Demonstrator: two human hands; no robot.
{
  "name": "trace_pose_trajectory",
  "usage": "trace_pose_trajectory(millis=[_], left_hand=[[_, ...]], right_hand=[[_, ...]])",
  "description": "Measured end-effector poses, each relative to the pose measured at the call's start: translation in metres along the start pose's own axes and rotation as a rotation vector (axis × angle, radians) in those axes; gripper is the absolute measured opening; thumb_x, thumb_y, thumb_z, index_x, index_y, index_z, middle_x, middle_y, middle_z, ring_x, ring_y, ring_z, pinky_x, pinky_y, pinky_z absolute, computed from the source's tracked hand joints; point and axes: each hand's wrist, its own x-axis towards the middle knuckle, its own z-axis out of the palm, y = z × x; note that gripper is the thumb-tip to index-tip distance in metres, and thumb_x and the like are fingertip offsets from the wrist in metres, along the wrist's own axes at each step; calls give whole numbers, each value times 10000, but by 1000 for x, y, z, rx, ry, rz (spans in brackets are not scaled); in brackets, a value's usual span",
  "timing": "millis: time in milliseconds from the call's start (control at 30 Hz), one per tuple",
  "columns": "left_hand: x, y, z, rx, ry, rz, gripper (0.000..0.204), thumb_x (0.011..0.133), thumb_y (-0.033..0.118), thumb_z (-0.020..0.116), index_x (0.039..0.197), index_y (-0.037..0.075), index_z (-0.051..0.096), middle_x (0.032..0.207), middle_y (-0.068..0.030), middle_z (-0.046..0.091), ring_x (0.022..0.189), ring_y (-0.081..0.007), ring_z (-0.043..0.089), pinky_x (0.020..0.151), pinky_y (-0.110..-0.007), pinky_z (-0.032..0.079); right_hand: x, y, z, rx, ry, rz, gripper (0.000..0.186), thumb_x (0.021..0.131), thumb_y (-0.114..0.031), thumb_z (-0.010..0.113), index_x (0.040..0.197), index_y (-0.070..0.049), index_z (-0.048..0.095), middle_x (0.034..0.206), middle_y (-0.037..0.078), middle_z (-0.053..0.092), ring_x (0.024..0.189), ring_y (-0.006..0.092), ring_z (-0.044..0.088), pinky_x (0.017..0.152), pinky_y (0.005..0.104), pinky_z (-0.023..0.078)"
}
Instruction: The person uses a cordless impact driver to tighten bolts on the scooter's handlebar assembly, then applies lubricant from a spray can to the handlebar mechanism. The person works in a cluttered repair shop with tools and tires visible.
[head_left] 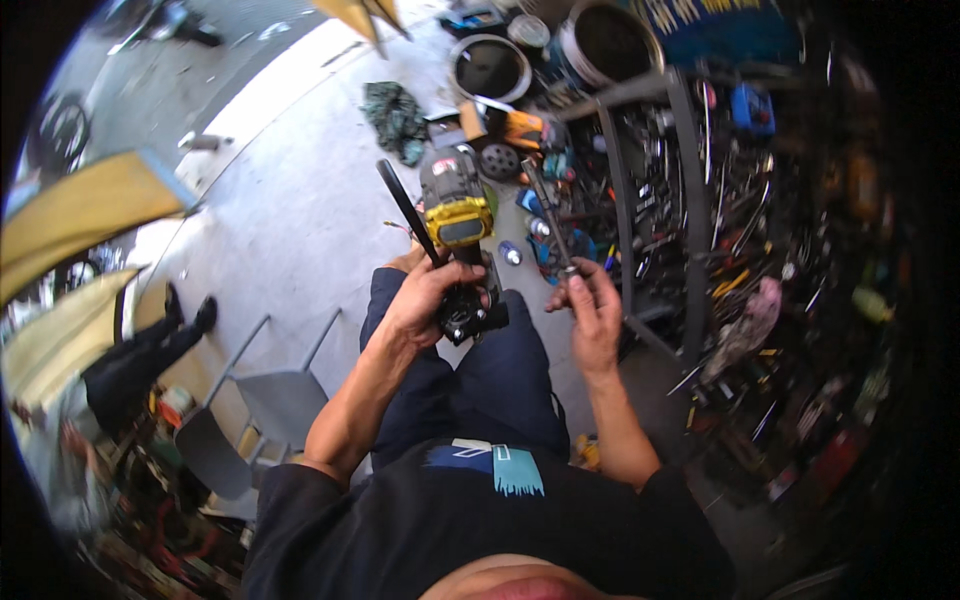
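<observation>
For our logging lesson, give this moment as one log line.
left hand: holding yellow-black cordless power tool | right hand: holding slim metal rod

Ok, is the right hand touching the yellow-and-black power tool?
Apart. The head view shows a plain gap between the right hand and the yellow-and-black power tool, with a dark trouser leg visible between them.

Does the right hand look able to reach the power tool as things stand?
Probably yes: nothing visible blocks the gap between the right hand and the power tool, though it holds a metal rod.
</observation>
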Motion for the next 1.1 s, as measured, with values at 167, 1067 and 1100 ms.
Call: trace_pose_trajectory(millis=[167,1067,1100], left_hand=[[-145,54,11,-44,-32,69,264,971,56,673,1233,38,643,966,-56,695,705,-192,711,640,-339,608],[-346,586,-192,108,362,726,406,1032,294,697,1271,-32,725,1082,-144,781,757,-134,676,673,-258,558],[-321,611,-197,143,374,750,451,1025,364,717,1303,8,724,1100,-115,760,762,-113,655,662,-244,544]], right_hand=[[-18,-71,135,-237,-301,-11,509,1084,-102,551,1556,22,408,1222,103,636,1041,154,631,902,317,548],[172,-243,685,-500,-1015,-381,431,840,-233,853,1203,-62,698,1127,102,712,985,261,701,864,403,570],[195,-247,706,-579,-1054,-637,438,817,-236,857,1184,-63,694,1124,116,702,1007,285,685,886,411,555]])
